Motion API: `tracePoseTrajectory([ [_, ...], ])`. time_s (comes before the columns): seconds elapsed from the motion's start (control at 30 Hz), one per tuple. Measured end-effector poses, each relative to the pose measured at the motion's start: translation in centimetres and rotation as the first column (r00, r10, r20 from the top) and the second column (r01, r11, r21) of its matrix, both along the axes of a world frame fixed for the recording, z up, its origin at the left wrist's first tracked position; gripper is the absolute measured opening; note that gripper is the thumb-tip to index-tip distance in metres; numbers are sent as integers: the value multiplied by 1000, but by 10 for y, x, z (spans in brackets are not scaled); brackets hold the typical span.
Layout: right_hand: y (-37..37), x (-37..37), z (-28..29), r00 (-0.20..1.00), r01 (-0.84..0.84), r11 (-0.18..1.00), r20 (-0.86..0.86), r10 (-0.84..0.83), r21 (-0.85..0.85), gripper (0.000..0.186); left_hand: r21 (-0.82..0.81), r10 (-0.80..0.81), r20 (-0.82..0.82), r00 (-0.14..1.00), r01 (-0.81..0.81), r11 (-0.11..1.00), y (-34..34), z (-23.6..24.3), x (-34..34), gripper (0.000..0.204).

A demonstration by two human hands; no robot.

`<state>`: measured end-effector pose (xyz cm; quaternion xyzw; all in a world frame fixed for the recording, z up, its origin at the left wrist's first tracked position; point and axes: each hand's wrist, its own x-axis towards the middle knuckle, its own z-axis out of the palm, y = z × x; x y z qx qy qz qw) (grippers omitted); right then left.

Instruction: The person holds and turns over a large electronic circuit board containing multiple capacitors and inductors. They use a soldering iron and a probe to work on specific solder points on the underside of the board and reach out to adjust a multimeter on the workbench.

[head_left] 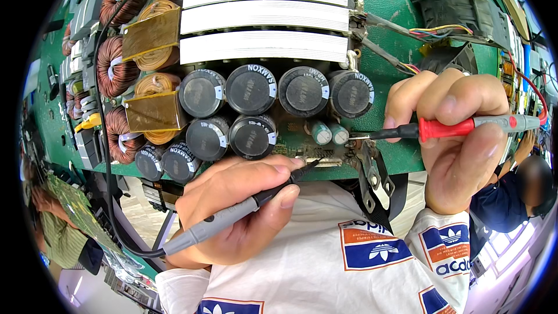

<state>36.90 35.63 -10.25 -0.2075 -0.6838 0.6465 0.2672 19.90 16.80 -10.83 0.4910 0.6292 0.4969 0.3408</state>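
My left hand (244, 197) is closed round a grey and black test probe (224, 216), its dark tip by a pale connector (322, 161) at the near edge of the green circuit board (401, 102). In my right hand (459, 145) is a red and grey test probe (447, 129). Its thin metal tip points left, close beside two small teal-and-white capacitors (330, 134); whether it touches a contact I cannot tell. Large black capacitors (302, 92) stand in rows beyond my left hand. A metal bracket (372, 183) juts from the board's near edge between my hands.
White finned heat sinks (264, 46) lie across the far middle. Copper coils (118, 67) and tape-wrapped transformers (152, 35) line the left. A black cable (107, 197) runs down from there to the left probe. Black fans (459, 14) sit far right; another person (514, 192) is at lower right.
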Motion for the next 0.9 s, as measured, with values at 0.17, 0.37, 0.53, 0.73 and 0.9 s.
tracePoseTrajectory([
  [0.17, 2, 1, -1, 1000, -20, 1000, -13, 20, 5, 45, 67, 6, -69, 998, -1, 998, 3, -2, -2, 29],
  [0.37, 3, 0, 1, 999, -39, 999, 15, 38, 25, 45, 153, -3, -105, 994, 19, 988, 1, -11, -3, 36],
  [0.53, 2, 1, 0, 1000, -23, 1000, 2, 23, 11, 45, 152, -25, -127, 992, 44, 987, 1, -11, -4, 40],
  [0.73, -3, -1, 0, 1000, 18, 1000, -16, -18, -15, 45, 135, -58, -175, 983, 82, 987, 0, -9, -6, 44],
  [0.9, -4, -3, -2, 999, 28, 999, -46, -29, -22, 45, 145, -27, -152, 988, 49, 988, -1, -10, -4, 42],
])
